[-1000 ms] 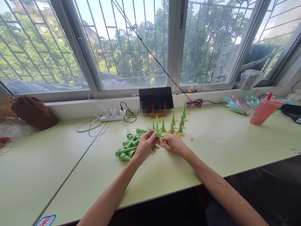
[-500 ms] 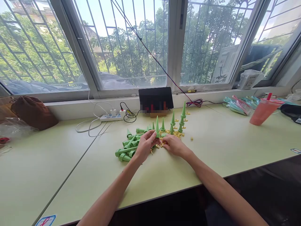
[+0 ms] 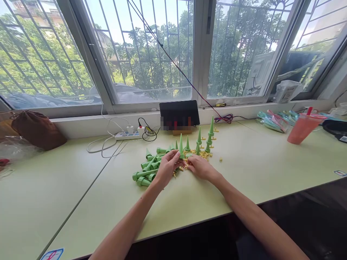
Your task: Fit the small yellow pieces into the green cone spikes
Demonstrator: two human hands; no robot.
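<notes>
Left hand (image 3: 168, 167) holds 1 cone (image 3: 181, 145); sticker (image 3: 53, 254) unreadable.

We can read no text, even on the blue-edged stickers (image 3: 52, 254) along the table (image 3: 97, 206) front.

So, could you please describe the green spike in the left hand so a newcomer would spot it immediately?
On the pale table, in front of the black screen, find the left hand. The green spike points straight up in its grip. Unlike the standing spikes beyond it, this one is held.
</notes>
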